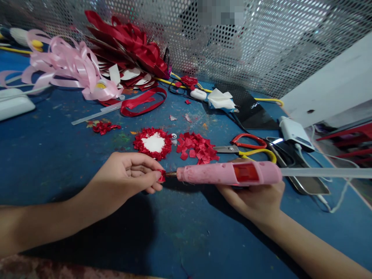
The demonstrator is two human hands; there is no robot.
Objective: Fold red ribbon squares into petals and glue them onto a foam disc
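My left hand [136,174] pinches a small red ribbon piece [162,176] between thumb and fingers. A pink hot glue gun [212,173] is gripped in my right hand [252,197], a clear glue stick [322,173] jutting from its back end. The gun's metal nozzle is at the ribbon piece, touching it or nearly so. Just beyond my hands lies a white disc [154,143] ringed with red ribbon bits [139,144]. Right of it sits a heap of cut red ribbon pieces [199,148]. My right hand's fingers are partly hidden behind the gun.
Scissors [252,147] with red and yellow handles lie beyond the gun. A phone [302,174] and a white power bank [296,133] with cables are at the right. Pink ribbon [66,64], red ribbon flowers [128,42] and a perforated metal screen [247,50] stand at the back.
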